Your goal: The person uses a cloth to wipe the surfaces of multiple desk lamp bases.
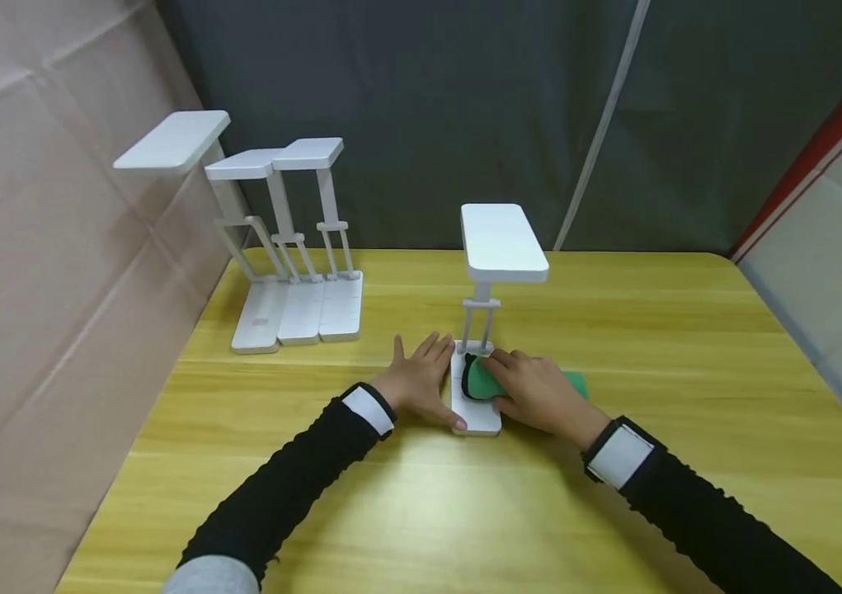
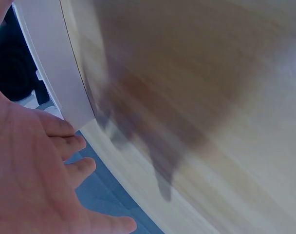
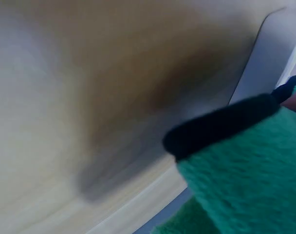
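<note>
- White phone stand (image 1: 482, 292) upright on the desk (image 1: 391, 511), ahead of the person; its base (image 1: 478, 421) has its long axis running away from the body.
- Right grip (image 1: 543, 392): we record it as grasping, fingers curled over a green cloth (image 1: 483, 381) with black edging. The cloth lies on the base, below the hinged struts (image 1: 488, 326), and also shows beyond the hand to the right.
- Left grip (image 1: 424, 386): released, fingers spread along the base's left edge, thumb at its near end.
- Key relation, in our judgement: the cloth crosses the base's long axis, with the base between the two grips. The stand lies left of the right grip and right of the left one; the right is nearer the cloth.
- Three more white stands (image 1: 300, 318) stand side by side at far left, well apart from both grips.
</note>
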`<action>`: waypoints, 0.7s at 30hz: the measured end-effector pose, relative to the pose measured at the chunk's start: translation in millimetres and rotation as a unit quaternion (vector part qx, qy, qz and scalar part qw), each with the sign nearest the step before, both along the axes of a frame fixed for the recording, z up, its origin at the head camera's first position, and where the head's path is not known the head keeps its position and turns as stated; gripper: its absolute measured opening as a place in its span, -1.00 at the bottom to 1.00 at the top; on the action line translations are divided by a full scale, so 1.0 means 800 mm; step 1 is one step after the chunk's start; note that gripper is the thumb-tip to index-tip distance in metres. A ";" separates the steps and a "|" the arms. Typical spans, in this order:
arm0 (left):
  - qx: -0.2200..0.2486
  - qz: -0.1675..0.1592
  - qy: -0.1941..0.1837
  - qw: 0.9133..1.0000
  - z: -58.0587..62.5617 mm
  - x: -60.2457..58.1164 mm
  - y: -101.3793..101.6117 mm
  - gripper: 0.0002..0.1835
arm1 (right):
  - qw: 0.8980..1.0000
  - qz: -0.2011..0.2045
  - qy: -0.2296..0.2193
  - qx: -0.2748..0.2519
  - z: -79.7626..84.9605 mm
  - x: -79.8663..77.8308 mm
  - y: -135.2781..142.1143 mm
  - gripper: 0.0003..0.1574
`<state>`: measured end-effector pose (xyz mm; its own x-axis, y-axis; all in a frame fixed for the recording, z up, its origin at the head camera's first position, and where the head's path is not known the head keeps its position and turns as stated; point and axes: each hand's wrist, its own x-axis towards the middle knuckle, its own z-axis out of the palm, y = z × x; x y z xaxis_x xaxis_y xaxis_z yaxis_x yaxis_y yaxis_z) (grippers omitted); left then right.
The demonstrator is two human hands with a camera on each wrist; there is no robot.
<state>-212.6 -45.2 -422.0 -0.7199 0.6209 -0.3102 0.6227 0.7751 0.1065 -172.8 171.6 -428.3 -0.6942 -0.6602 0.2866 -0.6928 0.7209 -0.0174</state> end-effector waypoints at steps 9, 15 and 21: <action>-0.021 -0.011 0.028 0.999 0.005 -0.001 0.000 0.38 | 0.998 0.038 -0.055 -0.010 0.009 0.043 0.006 -0.36; -0.030 -0.014 0.035 0.999 0.010 -0.001 0.001 0.42 | 0.994 0.065 -0.088 -0.017 0.012 0.058 0.009 -0.40; -0.024 -0.022 0.025 0.999 0.005 0.001 0.001 0.42 | 0.982 0.093 -0.154 -0.059 0.029 0.046 0.012 -0.43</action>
